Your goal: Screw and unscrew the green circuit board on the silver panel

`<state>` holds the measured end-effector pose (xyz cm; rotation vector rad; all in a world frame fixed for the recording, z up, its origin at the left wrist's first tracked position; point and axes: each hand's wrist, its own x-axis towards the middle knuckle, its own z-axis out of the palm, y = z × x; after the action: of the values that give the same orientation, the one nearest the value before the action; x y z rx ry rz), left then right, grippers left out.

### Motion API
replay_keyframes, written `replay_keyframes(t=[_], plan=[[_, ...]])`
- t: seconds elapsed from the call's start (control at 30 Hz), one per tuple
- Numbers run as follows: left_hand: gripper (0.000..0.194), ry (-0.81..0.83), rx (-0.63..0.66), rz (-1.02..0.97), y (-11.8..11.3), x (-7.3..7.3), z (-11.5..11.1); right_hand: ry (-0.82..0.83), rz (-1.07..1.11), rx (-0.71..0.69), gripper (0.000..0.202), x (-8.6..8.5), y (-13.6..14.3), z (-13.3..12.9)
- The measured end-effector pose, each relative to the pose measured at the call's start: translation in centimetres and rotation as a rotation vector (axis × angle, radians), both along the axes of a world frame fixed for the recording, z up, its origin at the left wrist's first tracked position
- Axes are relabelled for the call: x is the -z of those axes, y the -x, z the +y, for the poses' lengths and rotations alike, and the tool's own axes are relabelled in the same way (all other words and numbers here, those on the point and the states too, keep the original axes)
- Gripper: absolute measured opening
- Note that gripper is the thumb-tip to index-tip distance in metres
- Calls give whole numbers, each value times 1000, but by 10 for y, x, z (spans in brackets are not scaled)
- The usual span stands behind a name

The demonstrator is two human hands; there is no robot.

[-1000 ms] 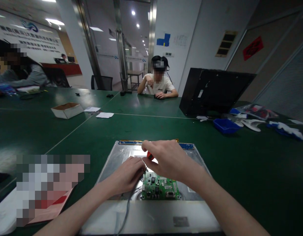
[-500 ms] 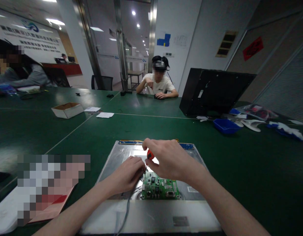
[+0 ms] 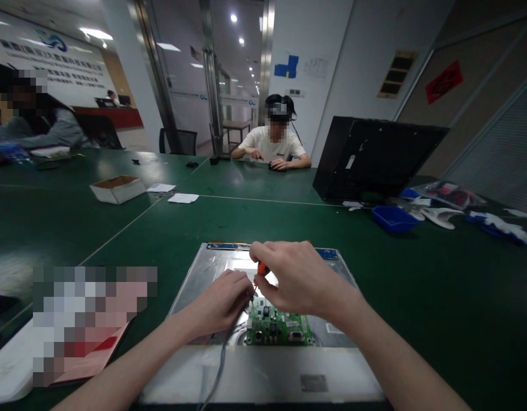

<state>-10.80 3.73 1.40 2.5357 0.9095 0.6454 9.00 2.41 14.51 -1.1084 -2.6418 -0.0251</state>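
The right hand (image 3: 304,277) is holding a red-and-black screwdriver (image 3: 262,268), its fingers closing round the handle. The screwdriver is leaning — handle up, thin tip pointing down toward 7 o'clock. Its tip is sitting near the 11 o'clock corner of a green board (image 3: 280,328). The left hand (image 3: 225,299) is resting beside that tip, fingers bending close together; I cannot tell whether they are pinching anything.

The board is lying over a flat metal panel (image 3: 263,371), its long side running from 9 to 3 o'clock. The panel's edges are showing on all sides of the board — both arms are reaching over it. A grey cable (image 3: 221,365) is trailing toward 7 o'clock.

The green counter (image 3: 417,297) is stretching past the panel's 3 o'clock edge. A blue tray (image 3: 394,219) and a big black case (image 3: 381,157) are standing toward 1 o'clock, a white box (image 3: 118,191) toward 10 o'clock. A person (image 3: 276,140) is sitting at 12 o'clock, and another person (image 3: 53,134) toward 10 o'clock.
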Motion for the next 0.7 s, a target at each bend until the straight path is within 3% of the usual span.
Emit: replay_keyframes(t=[0.27,0.37,0.53,0.7], plan=[[16,20,8,27,-1,-10,-2,31,6,16,13,2,2,3],[12,9,-5,38,-1,-9,-2,49,37,-10,21,2,1,3],[13,-19,5,9,-1,-6,-2,10,-12,54,17,2,2,2],[8,-11,-6,32,0,0,1,16,18,0,16,1,2,0]])
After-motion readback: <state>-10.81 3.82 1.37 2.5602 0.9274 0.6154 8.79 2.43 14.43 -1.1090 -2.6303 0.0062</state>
